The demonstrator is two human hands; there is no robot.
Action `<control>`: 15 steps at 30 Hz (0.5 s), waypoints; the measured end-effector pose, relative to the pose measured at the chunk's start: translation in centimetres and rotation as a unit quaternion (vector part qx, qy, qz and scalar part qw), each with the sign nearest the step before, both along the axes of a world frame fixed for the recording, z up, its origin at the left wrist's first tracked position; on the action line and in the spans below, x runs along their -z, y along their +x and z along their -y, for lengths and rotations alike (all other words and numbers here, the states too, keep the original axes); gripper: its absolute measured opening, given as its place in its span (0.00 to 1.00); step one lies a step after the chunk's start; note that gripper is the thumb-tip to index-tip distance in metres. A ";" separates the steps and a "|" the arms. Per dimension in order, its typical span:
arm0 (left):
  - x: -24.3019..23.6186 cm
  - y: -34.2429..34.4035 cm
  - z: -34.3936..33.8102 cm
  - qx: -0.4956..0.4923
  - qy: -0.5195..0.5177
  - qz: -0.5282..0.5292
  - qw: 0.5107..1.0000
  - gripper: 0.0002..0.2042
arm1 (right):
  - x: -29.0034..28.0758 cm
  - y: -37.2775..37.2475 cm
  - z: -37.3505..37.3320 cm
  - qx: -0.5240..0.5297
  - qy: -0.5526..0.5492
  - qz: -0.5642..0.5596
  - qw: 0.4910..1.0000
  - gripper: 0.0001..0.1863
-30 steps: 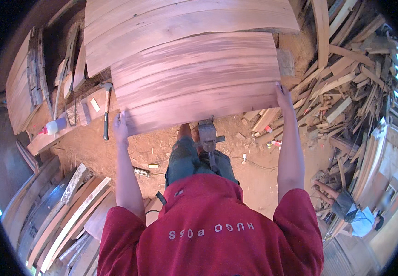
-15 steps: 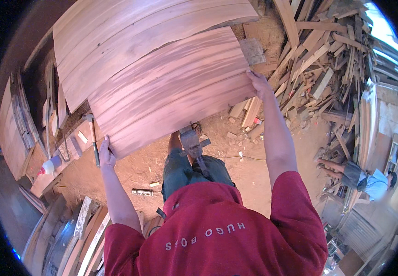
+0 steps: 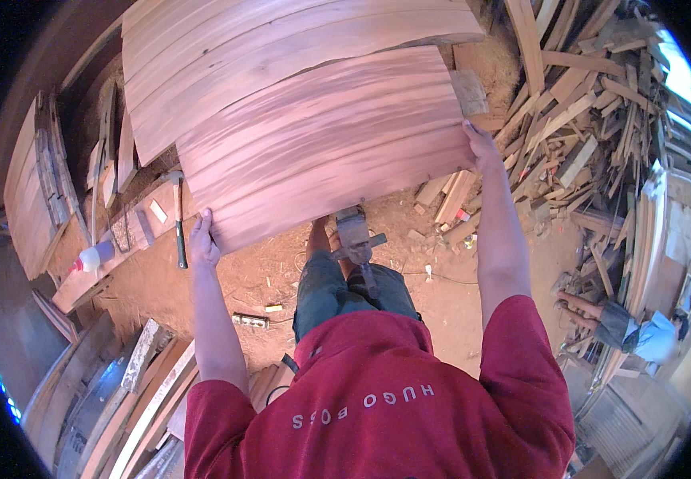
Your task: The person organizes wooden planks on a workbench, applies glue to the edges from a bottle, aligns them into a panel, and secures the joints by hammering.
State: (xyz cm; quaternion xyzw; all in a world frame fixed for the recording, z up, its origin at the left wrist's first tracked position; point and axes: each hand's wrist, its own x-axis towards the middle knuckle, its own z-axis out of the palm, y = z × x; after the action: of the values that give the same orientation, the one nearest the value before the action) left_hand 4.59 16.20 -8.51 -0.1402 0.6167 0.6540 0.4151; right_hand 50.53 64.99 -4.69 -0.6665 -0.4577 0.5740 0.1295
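Observation:
A wooden panel of joined boards (image 3: 313, 136) lies before me, beside a larger panel (image 3: 297, 32) at the top. My left hand (image 3: 204, 236) grips its left corner, fingers closed on the edge. My right hand (image 3: 479, 150) is closed on its right edge. Below the panel, between my legs, is a worn clamp-like fixture (image 3: 354, 233), too unclear to name surely. A hammer (image 3: 180, 227) with a dark grip lies just left of my left hand, near a white bottle (image 3: 90, 257) with a red cap.
Piles of offcuts (image 3: 577, 120) fill the right side; boards lean at left (image 3: 34, 207) and lower left (image 3: 146, 375). A power strip (image 3: 249, 320) and cord lie on the dirt floor (image 3: 265, 283). Another person (image 3: 631, 327) is at the far right.
The whole view shifted and turned, then swung partly back. Both my hands have kept hold of the panel, which shows little movement against its surroundings.

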 end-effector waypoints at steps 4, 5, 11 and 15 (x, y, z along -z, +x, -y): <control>-0.2 0.1 -0.1 -0.028 -0.005 -0.005 1.000 0.15 | 0.3 -0.2 -0.7 -0.004 -0.004 0.011 1.000 0.27; -0.5 0.3 -0.2 -0.031 -0.020 -0.016 0.999 0.14 | 0.5 -0.2 -0.6 -0.006 -0.006 0.010 1.000 0.27; -0.7 -0.5 0.4 -0.012 -0.010 -0.039 0.999 0.16 | 2.2 0.1 -0.4 -0.008 -0.017 -0.035 0.999 0.27; 0.2 -0.3 -0.4 -0.015 -0.040 -0.028 0.999 0.15 | 5.3 4.3 -3.4 -0.019 -0.013 -0.013 1.000 0.25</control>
State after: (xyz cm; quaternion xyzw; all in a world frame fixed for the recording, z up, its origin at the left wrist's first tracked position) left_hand 4.28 16.60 -8.68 -0.1473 0.6515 0.6388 0.3818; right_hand 54.88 68.39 -9.95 -0.6514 -0.4616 0.5910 0.1160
